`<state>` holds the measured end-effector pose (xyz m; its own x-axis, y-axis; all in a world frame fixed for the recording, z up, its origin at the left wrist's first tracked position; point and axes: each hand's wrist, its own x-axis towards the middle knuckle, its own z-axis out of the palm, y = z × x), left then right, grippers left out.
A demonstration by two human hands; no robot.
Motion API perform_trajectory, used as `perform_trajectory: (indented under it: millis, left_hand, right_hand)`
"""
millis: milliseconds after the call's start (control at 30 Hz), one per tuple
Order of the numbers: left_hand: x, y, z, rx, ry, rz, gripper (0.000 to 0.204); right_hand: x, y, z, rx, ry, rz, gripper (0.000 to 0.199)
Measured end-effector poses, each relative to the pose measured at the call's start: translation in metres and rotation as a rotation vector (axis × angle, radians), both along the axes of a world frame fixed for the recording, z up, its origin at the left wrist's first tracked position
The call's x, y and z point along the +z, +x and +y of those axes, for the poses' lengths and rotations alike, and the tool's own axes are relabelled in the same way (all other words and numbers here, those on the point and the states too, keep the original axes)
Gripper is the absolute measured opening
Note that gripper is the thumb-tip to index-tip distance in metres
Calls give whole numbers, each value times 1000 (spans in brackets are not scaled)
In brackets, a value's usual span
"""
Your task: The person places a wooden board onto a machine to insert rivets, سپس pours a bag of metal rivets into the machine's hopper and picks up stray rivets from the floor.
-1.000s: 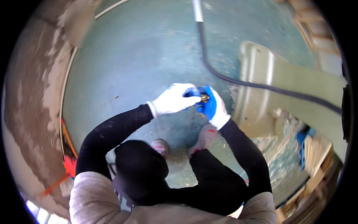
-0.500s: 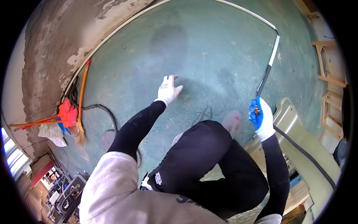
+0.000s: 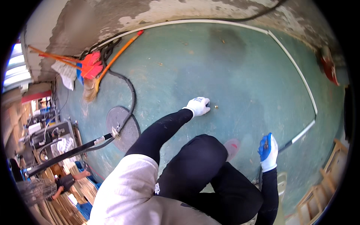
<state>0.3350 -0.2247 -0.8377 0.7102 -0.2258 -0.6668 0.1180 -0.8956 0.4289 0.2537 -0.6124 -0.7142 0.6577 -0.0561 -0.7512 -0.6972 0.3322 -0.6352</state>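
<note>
My left hand [image 3: 198, 106], in a white glove, is low over the green floor with its fingers curled in; what they hold, if anything, is hidden. Just right of its fingertips a tiny brass-coloured piece [image 3: 216, 107] lies on the floor. My right hand [image 3: 271, 153], in a white glove with a blue palm, is cupped beside my right knee. Its fingers are bent around small brownish metal pieces [image 3: 266, 144], too small to name.
A white pipe [image 3: 300, 71] curves around the floor's far and right sides. On the left are a red dustpan [image 3: 92, 65], an orange-handled broom [image 3: 117, 54] and a round grey base [image 3: 123, 135] with a dark cable. Wooden frames [image 3: 330, 174] stand right; another person's limbs [image 3: 80, 175] show lower left.
The view has swung, so the floor items shift. My left hand's fingers were spread and are now curled in, with the brass-coloured piece beside them. My right hand stays closed around its pieces.
</note>
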Motion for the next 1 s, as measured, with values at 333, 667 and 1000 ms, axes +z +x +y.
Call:
perform_trajectory:
  millis: [333, 667, 1000]
  left_hand:
    - [115, 89, 147, 189, 236, -264, 37]
    - [40, 73, 255, 552, 328, -401, 54]
    - [-47, 128, 241, 576, 349, -404, 39]
  right_hand:
    - [34, 133, -20, -20, 20, -4, 48]
    - [139, 323, 192, 330, 178, -345, 44]
    - [85, 296, 214, 117, 180, -81, 42]
